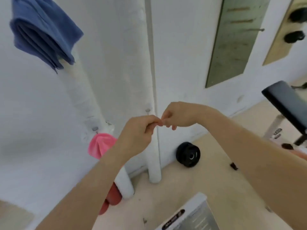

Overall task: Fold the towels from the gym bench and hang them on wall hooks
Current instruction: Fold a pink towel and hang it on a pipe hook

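I count two towels, one blue towel (44, 32) and one pink towel (101, 144). I also see one black weight plate (188, 154), one bench (285, 103), one mirror (232, 40) and two hands in view, the left hand (136, 138) and the right hand (179, 115).

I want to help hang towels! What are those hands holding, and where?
Nothing that shows. The left hand and right hand have curled fingers meeting tip to tip.

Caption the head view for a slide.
Blue towel and pink towel hang on the wall; left hand and right hand touch fingertips.
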Available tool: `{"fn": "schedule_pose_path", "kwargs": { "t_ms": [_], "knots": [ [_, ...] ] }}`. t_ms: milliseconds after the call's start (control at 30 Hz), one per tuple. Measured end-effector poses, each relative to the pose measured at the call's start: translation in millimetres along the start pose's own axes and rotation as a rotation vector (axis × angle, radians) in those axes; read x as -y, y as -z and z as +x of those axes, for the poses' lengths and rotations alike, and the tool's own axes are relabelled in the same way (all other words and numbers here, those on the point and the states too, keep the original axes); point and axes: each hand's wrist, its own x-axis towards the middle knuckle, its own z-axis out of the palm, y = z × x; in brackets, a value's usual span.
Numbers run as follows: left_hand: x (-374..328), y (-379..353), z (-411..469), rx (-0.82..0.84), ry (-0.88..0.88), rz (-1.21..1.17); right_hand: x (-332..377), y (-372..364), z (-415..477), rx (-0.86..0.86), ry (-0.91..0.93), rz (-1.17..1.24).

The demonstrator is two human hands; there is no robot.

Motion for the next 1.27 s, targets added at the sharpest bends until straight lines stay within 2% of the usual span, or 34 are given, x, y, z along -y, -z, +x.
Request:
{"fn": "schedule_pose_path", "kwargs": {
  "t_ms": [167,334,501,768,901,1001,1135,1268],
  "knots": [
    [4,-100,-74,0.308,0.166,-0.121,-57,-135,-53,-0.003,-0.239,0.119],
    [2,-161,-169,0.591,0.153,-0.225,-69,-253,-127,0.002,-0.567,0.285],
    [-13,-198,-256,0.833,0.183,-0.321,-61,-346,-218,-0.004,-0.818,0.361],
    [-76,-235,-359,1.061,0.064,-0.351,-45,-460,-404,-0.063,-1.234,0.411],
    [-117,-263,-405,1.129,0.072,-0.381,-47,-498,-494,-0.068,-1.373,0.42],
    [-152,-282,-436,1.159,0.043,-0.302,-54,-523,-548,-0.093,-1.47,0.456],
    [-206,-317,-486,1.203,0.009,-0.251,-66,-555,-608,-0.186,-1.433,0.464],
    [-261,-351,-508,1.219,-0.035,-0.251,-87,-569,-628,-0.324,-1.412,0.445]
  ]
}}
